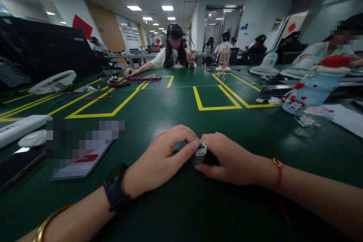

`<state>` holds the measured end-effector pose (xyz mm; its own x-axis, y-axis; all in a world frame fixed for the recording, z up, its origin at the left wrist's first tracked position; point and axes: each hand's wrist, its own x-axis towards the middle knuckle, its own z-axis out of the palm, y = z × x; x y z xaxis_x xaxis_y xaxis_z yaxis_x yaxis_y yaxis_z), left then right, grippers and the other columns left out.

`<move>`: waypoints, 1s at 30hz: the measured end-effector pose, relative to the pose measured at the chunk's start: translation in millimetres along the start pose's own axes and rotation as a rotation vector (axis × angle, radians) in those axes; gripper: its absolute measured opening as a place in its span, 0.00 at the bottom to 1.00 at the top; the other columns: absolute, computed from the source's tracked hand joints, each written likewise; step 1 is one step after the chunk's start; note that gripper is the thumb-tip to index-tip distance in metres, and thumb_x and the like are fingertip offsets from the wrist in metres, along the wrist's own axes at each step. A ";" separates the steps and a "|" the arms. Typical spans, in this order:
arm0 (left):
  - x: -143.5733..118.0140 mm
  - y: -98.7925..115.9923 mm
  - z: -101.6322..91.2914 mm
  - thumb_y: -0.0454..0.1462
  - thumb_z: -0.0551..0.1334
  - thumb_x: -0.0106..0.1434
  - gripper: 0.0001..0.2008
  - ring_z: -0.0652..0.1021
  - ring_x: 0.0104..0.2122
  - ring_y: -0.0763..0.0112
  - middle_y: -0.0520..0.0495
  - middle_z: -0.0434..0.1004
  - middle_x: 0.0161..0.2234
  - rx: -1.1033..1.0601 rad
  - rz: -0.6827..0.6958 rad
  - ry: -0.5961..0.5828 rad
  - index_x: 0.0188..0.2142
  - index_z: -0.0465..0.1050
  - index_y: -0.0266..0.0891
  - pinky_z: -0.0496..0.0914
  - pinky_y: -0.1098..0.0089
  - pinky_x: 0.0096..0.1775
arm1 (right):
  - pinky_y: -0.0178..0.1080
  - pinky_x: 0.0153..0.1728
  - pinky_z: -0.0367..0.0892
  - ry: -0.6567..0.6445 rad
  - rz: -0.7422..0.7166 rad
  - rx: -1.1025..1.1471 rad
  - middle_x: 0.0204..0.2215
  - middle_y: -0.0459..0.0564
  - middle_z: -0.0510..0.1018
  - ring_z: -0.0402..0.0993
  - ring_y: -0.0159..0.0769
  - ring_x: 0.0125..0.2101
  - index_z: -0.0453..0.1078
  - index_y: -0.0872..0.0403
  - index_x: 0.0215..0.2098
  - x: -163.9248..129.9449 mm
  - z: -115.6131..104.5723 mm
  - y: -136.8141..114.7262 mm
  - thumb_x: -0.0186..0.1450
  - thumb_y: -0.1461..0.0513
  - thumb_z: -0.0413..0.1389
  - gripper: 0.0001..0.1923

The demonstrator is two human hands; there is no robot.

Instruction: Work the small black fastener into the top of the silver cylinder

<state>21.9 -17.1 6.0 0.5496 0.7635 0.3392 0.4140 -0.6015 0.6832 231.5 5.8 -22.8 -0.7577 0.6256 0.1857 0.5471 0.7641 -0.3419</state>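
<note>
A small silver motor [201,152], a short metal cylinder with dark holes in its upper end, stands between my two hands just above or on the green table [181,204]. My left hand [167,155] pinches at its top, thumb and index finger meeting there. From the right, my right hand [227,157] grips its side, with the thumb near the lower end and the fingers behind it. Whatever the left fingertips hold at the top, if anything beyond the motor, is too small to make out.
At left lie a phone [85,162], a darker phone [22,162] and a white fan [53,82]. A blue bottle [314,85] leans at right by a small clear bag [309,120]. Across the table a person [174,51] sits by a bundle of wires [144,79].
</note>
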 end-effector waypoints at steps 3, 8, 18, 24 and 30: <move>0.0 -3.7 -2.0 0.36 0.53 0.70 0.10 0.74 0.42 0.72 0.49 0.74 0.41 -0.008 0.025 -0.026 0.37 0.73 0.37 0.66 0.70 0.47 | 0.41 0.36 0.59 -0.002 -0.002 0.006 0.35 0.50 0.72 0.66 0.38 0.34 0.65 0.55 0.38 0.1 -0.2 0.4 0.62 0.55 0.57 0.13; -0.1 -7.8 -6.2 0.35 0.53 0.70 0.10 0.73 0.44 0.71 0.48 0.74 0.42 0.007 0.067 -0.062 0.42 0.74 0.38 0.65 0.71 0.48 | 0.41 0.35 0.58 0.000 -0.004 0.002 0.34 0.50 0.72 0.66 0.38 0.34 0.65 0.54 0.38 0.1 -0.6 0.8 0.62 0.55 0.58 0.12; 1.5 -14.7 -5.9 0.39 0.51 0.72 0.15 0.75 0.45 0.67 0.46 0.75 0.44 -0.271 -0.122 -0.090 0.42 0.77 0.38 0.66 0.68 0.50 | 0.39 0.32 0.56 0.015 0.007 -0.009 0.32 0.48 0.71 0.62 0.35 0.30 0.64 0.54 0.35 -0.5 -3.0 -2.2 0.61 0.54 0.59 0.13; 1.7 -21.6 -5.9 0.41 0.52 0.71 0.15 0.75 0.45 0.64 0.46 0.77 0.44 -0.377 -0.198 -0.114 0.42 0.76 0.38 0.66 0.65 0.50 | 0.39 0.33 0.56 0.002 0.005 -0.007 0.33 0.48 0.72 0.63 0.36 0.31 0.64 0.54 0.37 0.4 -2.9 -1.2 0.62 0.54 0.58 0.13; 2.2 -24.2 -6.3 0.42 0.53 0.70 0.15 0.75 0.47 0.63 0.45 0.78 0.45 -0.442 -0.223 -0.132 0.44 0.77 0.39 0.67 0.64 0.50 | 0.39 0.32 0.56 0.011 0.005 0.000 0.32 0.48 0.72 0.63 0.35 0.30 0.65 0.54 0.36 -0.2 -3.6 -1.7 0.61 0.55 0.58 0.12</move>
<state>8.5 0.6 -5.8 0.5818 0.8084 0.0893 0.2004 -0.2489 0.9476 232.0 5.0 -19.0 -0.7510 0.6310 0.1944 0.5506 0.7610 -0.3430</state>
